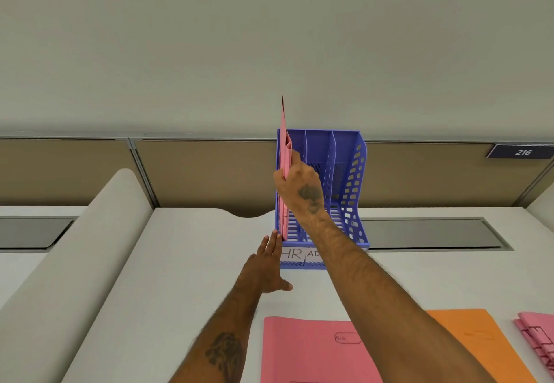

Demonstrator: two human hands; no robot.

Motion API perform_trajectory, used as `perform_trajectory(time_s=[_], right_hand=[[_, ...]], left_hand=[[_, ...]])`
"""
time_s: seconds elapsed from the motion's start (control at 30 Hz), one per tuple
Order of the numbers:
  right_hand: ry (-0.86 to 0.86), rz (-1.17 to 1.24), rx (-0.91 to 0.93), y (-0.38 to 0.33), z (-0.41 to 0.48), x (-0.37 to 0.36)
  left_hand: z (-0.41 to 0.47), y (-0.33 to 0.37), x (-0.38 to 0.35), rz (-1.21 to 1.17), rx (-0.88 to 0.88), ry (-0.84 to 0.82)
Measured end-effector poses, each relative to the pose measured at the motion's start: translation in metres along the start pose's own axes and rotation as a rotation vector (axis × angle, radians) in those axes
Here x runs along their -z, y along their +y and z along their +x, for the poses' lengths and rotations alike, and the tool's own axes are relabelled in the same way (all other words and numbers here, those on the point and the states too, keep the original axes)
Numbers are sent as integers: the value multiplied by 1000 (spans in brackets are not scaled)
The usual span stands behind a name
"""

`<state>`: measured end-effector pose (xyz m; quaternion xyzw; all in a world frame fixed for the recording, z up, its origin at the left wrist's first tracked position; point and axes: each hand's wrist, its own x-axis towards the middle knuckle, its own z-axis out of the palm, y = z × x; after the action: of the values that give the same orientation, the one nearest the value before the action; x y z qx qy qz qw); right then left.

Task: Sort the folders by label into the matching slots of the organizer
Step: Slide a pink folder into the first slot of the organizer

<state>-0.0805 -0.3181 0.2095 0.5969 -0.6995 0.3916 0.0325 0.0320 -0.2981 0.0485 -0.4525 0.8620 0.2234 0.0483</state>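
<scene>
Fingers of the right hand point(299, 183) pinch the upper edge of the upright pink folder point(284, 143), which stands in the leftmost slot of the blue organizer point(356, 173), above the HR label point(292, 253); the left hand point(266, 265) presses straight fingers against the organizer's front corner. If the grip opens too early, the tall folder can probably lean out, and a hard push may slide the organizer on the desk point(195, 262).

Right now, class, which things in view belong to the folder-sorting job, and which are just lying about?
Job: blue organizer, HR label, upright pink folder gripped by the right hand, left hand at its front corner, flat pink folder, orange folder, pink folder stack.
Lying about: 216 number plate, grey desk hatch.
</scene>
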Motion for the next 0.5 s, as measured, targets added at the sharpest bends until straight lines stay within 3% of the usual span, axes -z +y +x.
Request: perform_trajectory(time_s=[0.5], right_hand=[[-152,-39,-126,14,-13,-29]], left_hand=[[2,-8,-4,-9,57,-9]])
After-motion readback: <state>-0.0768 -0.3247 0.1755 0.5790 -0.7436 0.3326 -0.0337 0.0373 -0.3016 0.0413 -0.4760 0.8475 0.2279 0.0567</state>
